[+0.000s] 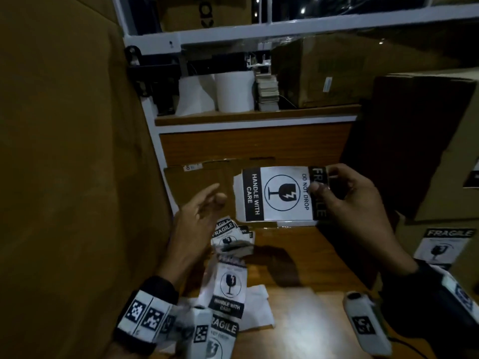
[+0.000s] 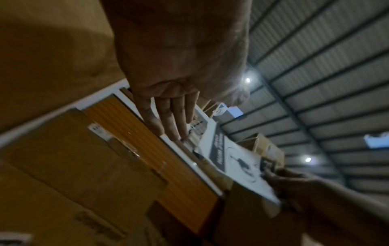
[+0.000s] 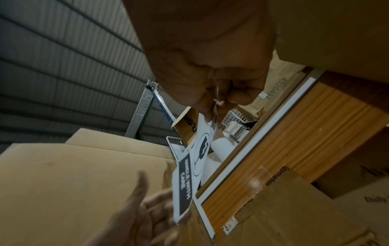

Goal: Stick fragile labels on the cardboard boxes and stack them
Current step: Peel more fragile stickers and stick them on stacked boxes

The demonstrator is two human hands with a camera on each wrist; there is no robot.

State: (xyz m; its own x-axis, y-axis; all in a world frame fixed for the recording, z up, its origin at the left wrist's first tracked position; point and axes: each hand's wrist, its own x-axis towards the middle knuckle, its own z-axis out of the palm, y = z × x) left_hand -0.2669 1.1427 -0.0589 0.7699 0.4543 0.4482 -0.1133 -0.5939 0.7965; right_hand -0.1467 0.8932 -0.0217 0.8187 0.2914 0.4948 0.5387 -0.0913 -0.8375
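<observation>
My right hand [image 1: 334, 187] pinches the black "FRAGILE" end of a white fragile label [image 1: 277, 194], held level above the table. The same label [image 3: 189, 173] hangs from my right hand [image 3: 219, 99] in the right wrist view, and shows as a white fragile label [image 2: 238, 159] in the left wrist view. My left hand [image 1: 204, 203] floats just left of the label with fingers straight, touching nothing; its fingers [image 2: 170, 119] are spread. A flattened cardboard box [image 1: 202, 182] lies behind both hands. A big cardboard box [image 1: 67, 164] fills the left side.
Several loose fragile labels [image 1: 229, 286] and backing papers lie on the wooden table [image 1: 305, 260] near my left wrist. A labelled box [image 1: 445, 244] stands at the right, with a dark box [image 1: 404, 141] behind it. White paper rolls [image 1: 233, 92] sit on the back shelf.
</observation>
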